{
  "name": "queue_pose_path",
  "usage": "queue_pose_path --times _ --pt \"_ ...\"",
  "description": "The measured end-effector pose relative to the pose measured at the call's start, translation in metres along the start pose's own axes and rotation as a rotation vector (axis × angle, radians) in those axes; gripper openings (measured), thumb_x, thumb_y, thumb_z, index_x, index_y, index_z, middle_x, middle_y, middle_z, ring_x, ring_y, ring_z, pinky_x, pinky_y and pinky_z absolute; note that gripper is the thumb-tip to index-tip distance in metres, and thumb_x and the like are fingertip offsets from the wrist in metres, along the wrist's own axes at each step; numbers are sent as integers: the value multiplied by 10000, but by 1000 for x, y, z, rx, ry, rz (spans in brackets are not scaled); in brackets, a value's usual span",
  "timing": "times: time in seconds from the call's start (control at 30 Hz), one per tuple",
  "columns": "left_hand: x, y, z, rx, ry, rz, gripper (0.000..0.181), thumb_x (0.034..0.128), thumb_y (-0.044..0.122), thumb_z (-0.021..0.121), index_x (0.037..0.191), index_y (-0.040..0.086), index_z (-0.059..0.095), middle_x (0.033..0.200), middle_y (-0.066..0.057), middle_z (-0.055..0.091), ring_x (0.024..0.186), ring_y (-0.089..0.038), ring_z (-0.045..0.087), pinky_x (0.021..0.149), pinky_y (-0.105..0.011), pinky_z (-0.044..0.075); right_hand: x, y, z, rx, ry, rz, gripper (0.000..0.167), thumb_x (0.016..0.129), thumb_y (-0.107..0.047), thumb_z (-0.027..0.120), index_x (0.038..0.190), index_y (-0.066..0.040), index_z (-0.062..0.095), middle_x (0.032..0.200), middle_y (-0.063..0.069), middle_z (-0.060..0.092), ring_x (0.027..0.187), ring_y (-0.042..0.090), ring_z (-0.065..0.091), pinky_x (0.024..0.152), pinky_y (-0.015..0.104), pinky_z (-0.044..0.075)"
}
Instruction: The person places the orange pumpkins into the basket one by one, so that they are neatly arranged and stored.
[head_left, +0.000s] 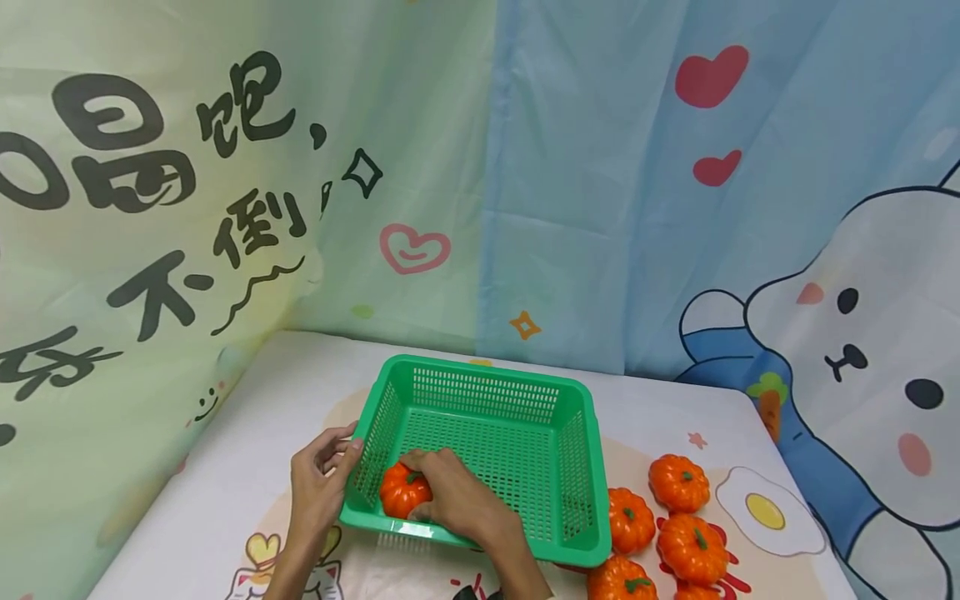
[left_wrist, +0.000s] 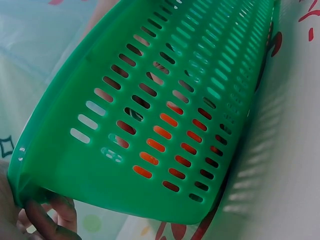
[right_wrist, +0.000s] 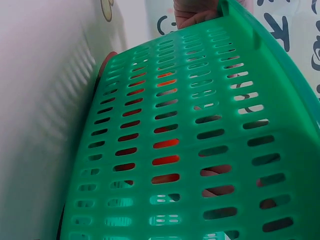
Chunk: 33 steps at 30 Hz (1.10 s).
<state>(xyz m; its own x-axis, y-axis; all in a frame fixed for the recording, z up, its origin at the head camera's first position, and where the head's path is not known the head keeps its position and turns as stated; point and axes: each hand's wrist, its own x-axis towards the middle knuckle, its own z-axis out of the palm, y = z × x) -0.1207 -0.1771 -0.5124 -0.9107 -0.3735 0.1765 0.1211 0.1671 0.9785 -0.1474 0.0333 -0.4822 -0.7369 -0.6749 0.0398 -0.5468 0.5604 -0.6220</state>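
Note:
A green plastic basket (head_left: 487,447) with slotted walls sits on the table. At its left rim, my left hand (head_left: 321,479) grips the edge; in the left wrist view the fingers (left_wrist: 52,215) curl under the rim. Inside the basket's near left corner is a small orange pumpkin (head_left: 400,493) with a green stem. My right hand (head_left: 467,500) reaches over the near rim and holds this pumpkin from above and the right. Both wrist views see the pumpkin only as orange patches through the basket wall (left_wrist: 65,165), and in the right wrist view the slotted wall (right_wrist: 215,145) covers most of the right hand.
Several more orange pumpkins (head_left: 692,548) lie on the table to the right of the basket, the closest one (head_left: 628,520) right beside its wall. A printed cloth covers the table (head_left: 255,433). Printed curtains (head_left: 555,183) hang behind and at the left.

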Motion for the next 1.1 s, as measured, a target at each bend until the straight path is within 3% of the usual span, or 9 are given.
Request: queue_pose_path --times 0.23,0.53,0.83,1.1 --pt "1 -2 -1 -10 4 2 241 1024 54 745 1235 -57 773 969 -140 809 717 -79 722 678 -150 530 1 0 0 -33 12 -20 571 822 -82 949 1352 -71 738 1258 17 780 1013 75 666 880 171 547" --pt "0 -3 -1 -18 -3 12 253 1021 45 744 1249 -61 766 912 17 797 691 -84 719 652 -150 514 -5 -1 -3 -27 33 26 645 823 -119 953 1417 -61 706 1396 48 746 1190 167 680 1033 288 572" --pt "-1 0 0 2 -3 1 253 1022 48 745 1254 -52 769 925 15 793 716 -70 714 676 -141 519 -25 -2 -20 41 54 142 747 875 -185 918 1539 -37 609 1597 106 614 1498 335 567 1219 469 485" --pt "-1 1 0 3 2 -40 245 1030 68 745 1252 -29 778 933 -32 793 719 -95 719 686 -153 534 -45 9 -45 80 128 148 753 880 -210 914 1531 6 604 1588 160 608 1510 342 562 1191 491 501"
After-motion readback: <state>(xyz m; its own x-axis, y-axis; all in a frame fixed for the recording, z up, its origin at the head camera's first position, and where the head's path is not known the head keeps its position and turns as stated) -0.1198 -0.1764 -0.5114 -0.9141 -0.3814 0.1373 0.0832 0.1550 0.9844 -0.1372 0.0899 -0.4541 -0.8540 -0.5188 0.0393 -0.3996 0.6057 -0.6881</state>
